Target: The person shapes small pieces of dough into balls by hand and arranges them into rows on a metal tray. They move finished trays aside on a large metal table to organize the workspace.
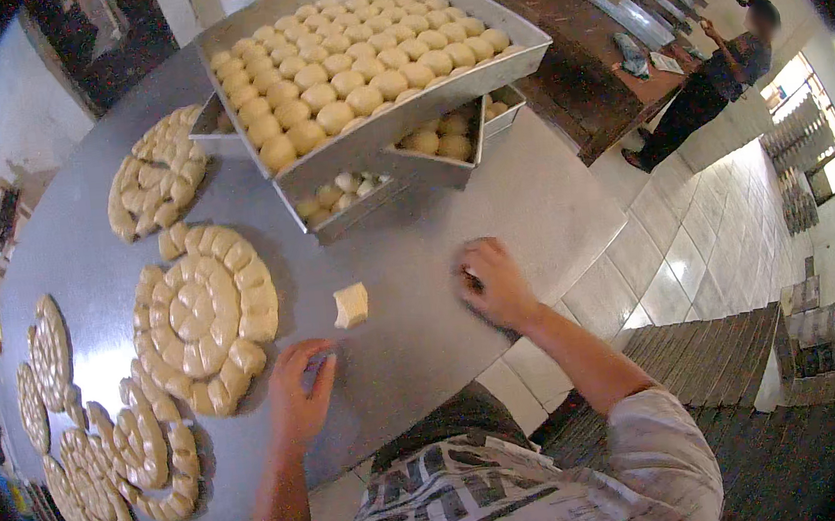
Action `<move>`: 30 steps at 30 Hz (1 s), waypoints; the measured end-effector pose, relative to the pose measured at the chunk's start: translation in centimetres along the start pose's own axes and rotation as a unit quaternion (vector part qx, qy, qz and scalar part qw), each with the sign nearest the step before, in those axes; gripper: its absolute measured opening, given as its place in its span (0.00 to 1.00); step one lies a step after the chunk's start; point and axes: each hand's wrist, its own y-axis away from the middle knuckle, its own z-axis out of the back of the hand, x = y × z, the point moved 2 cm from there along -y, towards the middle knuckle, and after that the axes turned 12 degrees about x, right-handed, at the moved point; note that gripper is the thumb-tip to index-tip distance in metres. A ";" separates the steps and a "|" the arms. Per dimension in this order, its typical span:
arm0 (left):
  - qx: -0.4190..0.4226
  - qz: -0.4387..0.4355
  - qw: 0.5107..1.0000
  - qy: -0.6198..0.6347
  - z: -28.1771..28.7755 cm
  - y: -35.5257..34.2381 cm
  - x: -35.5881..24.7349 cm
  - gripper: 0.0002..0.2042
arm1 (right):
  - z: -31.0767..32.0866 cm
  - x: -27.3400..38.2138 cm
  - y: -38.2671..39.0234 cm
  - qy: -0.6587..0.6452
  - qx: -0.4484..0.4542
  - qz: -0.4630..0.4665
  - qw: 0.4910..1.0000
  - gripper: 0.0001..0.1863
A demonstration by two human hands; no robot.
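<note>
My left hand [304, 382] is low over the steel table [416, 351], its curved fingers apart and empty, beside a large coiled round of segmented dough [196, 312]. Just above and right of it lies a small pale piece of dough [349, 305]. My right hand [490, 284] is near the table's right side, fingers curled; whatever is under them is dark and too small to make out. More segmented dough rounds [153, 170] lie along the left. Ahead, a metal tray [543, 45] full of dough balls rests on other trays [460, 176] holding more balls.
A person [731, 70] in dark clothes and a cap stands at the right by a wooden worktable [554, 107] with metal pans. Tiled floor [677, 236] runs along the table's right. Stacked dark slatted trays [708, 353] stand at the lower right.
</note>
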 end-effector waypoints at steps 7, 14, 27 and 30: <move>0.001 -0.108 0.971 -0.213 -3.4 -5.5 -2.9 0.19 | 2.9 -2.1 -0.5 0.079 -0.035 -0.054 0.995 0.13; -0.020 -0.016 0.993 -0.114 -4.2 -6.1 -0.7 0.13 | 17.2 -7.8 -6.0 -0.475 0.122 -0.059 0.869 0.14; -0.346 0.200 0.870 0.289 -5.6 0.5 -0.6 0.11 | 21.4 -13.5 -46.6 0.073 -0.148 -0.092 0.982 0.18; -0.406 0.185 0.767 0.460 -4.5 2.4 -0.7 0.14 | 22.8 -9.5 -45.7 0.004 -0.073 -0.011 0.997 0.19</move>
